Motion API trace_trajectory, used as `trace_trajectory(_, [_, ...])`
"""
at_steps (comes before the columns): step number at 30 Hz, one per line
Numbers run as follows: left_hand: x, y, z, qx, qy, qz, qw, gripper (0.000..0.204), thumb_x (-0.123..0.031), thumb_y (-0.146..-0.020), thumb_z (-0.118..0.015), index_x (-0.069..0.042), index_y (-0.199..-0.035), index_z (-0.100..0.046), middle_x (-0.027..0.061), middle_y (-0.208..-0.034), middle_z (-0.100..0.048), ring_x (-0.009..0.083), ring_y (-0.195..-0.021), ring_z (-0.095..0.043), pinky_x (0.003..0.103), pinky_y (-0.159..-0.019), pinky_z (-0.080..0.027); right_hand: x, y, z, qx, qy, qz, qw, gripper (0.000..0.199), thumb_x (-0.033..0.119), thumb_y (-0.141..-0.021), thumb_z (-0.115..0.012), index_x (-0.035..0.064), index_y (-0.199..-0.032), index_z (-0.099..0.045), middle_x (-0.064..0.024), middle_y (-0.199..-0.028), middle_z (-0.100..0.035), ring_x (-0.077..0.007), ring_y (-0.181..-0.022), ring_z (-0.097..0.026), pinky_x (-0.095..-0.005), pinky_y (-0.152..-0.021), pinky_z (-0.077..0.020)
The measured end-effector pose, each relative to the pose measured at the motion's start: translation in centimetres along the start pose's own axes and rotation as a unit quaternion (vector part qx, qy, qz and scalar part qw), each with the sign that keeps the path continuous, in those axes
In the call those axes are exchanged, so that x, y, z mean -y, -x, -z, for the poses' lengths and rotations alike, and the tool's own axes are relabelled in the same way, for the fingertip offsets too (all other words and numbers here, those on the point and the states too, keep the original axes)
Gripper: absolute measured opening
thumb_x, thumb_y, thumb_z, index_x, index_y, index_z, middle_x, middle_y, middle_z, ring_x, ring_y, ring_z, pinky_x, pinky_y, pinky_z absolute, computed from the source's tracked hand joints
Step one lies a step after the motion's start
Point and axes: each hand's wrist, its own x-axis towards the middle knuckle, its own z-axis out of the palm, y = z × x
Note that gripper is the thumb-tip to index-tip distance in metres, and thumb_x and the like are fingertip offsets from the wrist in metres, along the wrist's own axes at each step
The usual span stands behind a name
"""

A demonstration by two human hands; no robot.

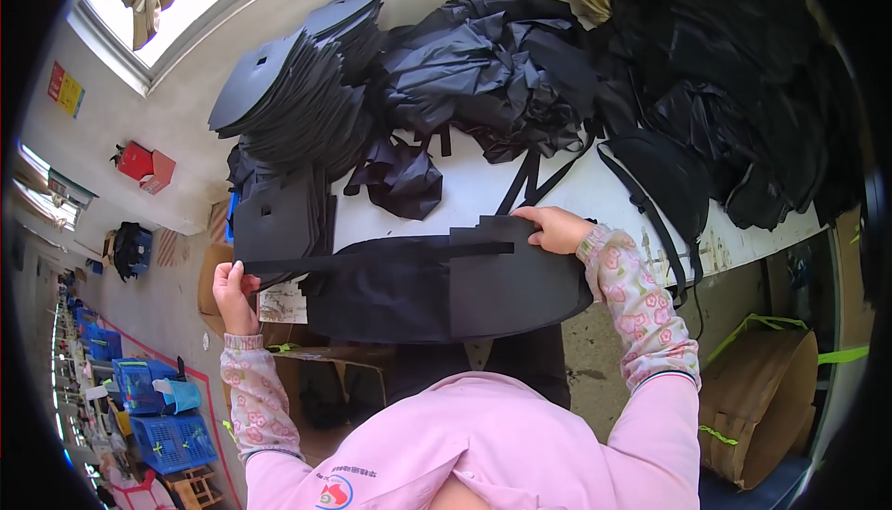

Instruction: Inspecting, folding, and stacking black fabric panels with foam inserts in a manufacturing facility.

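Observation:
My left hand point(237, 298) is closed, thumb and fingers pinching the end of a flat black strap point(372, 259). The strap stretches rightward across a black fabric piece point(381, 301) at the table's near edge. Over the right half of that fabric lies a stiff dark grey panel point(520, 289) with a stepped top edge and a rounded right side. My right hand point(555, 228) grips the panel's upper edge, thumb on top; its fingers beneath are partly hidden. The strap's right end rests on the panel, left of my right hand.
Stacked dark panels point(288, 92) stand at the far left of the white table point(483, 185). Crumpled black fabric point(492, 64) covers the back, and a black pouch with straps point(664, 176) lies right. A cardboard box point(757, 398) sits below right; blue crates point(172, 436) stand left.

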Motion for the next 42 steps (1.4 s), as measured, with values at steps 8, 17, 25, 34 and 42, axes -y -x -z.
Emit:
trace_trajectory(8, [-2.0,3.0,-19.2,0.357,-0.285,-0.317,0.831,0.039,-0.018,-0.084,-0.073,-0.003,-0.118,-0.061,0.014,-0.12,-0.064,0.0304,-0.116,-0.058,0.038,-0.101,-0.044,4.2,2.3,0.0,-0.038,0.128,0.018,0.991,0.065,0.016,-0.081,-0.074,0.0124,-0.141,-0.047,-0.0193,-0.106,-0.069,-0.037,-0.1,-0.066,-0.0431,-0.086,-0.0517])
trace_trajectory(17, [1.6,3.3,-35.4,0.777,-0.268,0.045,0.567,0.067,-0.018,-0.08,-0.08,-0.001,-0.138,-0.051,0.0108,-0.123,-0.065,0.0187,-0.113,-0.06,0.032,-0.1,-0.045,6.0,4.0,-1.6,-0.139,0.187,0.085,0.969,0.079,0.018,-0.076,-0.079,0.0138,-0.144,-0.04,-0.0129,-0.098,-0.069,-0.0341,-0.088,-0.067,-0.0437,-0.076,-0.0518])
trace_trajectory(25, [2.4,4.2,-35.7,0.777,-0.199,-0.018,0.597,0.069,-0.011,-0.076,-0.081,0.0,-0.137,-0.05,0.0092,-0.12,-0.066,0.0153,-0.11,-0.059,0.029,-0.1,-0.044,5.7,4.4,-2.9,-0.197,0.25,0.088,0.944,0.08,0.017,-0.075,-0.078,0.0102,-0.145,-0.041,-0.0082,-0.09,-0.067,-0.026,-0.08,-0.067,-0.0392,-0.074,-0.0472])
trace_trajectory(34, [4.5,4.6,-35.8,0.728,-0.194,-0.041,0.657,0.065,-0.008,-0.076,-0.08,0.0,-0.132,-0.048,0.0104,-0.121,-0.058,0.0177,-0.118,-0.05,0.034,-0.102,-0.041,6.3,3.8,-4.1,-0.235,0.319,0.032,0.918,0.082,0.013,-0.069,-0.079,0.0112,-0.144,-0.044,-0.0063,-0.082,-0.064,-0.0243,-0.074,-0.065,-0.0372,-0.071,-0.0447])
trace_trajectory(42, [2.9,4.9,-36.1,0.733,-0.208,-0.003,0.648,0.068,-0.007,-0.073,-0.083,-0.002,-0.129,-0.046,0.01,-0.115,-0.059,0.0186,-0.109,-0.051,0.034,-0.099,-0.041,6.4,4.4,-3.9,-0.246,0.288,0.032,0.925,0.079,0.012,-0.069,-0.08,0.01,-0.14,-0.046,-0.0057,-0.082,-0.065,-0.0242,-0.075,-0.066,-0.0372,-0.07,-0.0429])
